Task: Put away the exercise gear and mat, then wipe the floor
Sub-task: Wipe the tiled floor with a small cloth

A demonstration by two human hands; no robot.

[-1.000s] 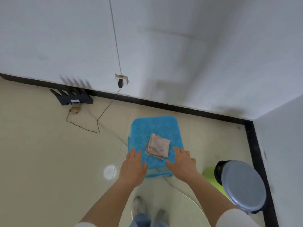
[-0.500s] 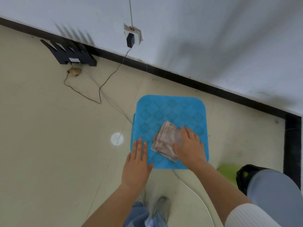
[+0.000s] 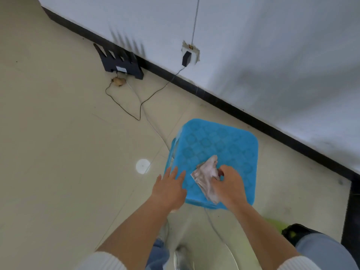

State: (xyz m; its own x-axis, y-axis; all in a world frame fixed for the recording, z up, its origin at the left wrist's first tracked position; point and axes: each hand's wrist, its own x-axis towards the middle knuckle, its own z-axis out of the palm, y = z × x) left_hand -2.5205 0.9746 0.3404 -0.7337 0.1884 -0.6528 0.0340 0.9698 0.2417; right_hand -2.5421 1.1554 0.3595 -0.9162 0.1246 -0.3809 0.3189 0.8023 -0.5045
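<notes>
Right hand: the right hand (image 3: 229,185) is closed over the near edge of the cloth (image 3: 206,177), fingers curled and pinching its folds.
Left hand: the left hand (image 3: 169,189) is open and flat, fingers spread, at the near left corner of the stool (image 3: 224,141); whether it touches the seat I cannot tell.
Cloth: it lies on the near part of the blue stool seat, crumpled and partly folded.
Handling: it looks light, soft and limp, so it will likely droop and unfold when lifted.
Best hold: bunching several layers at the near edge should keep it together.
</notes>
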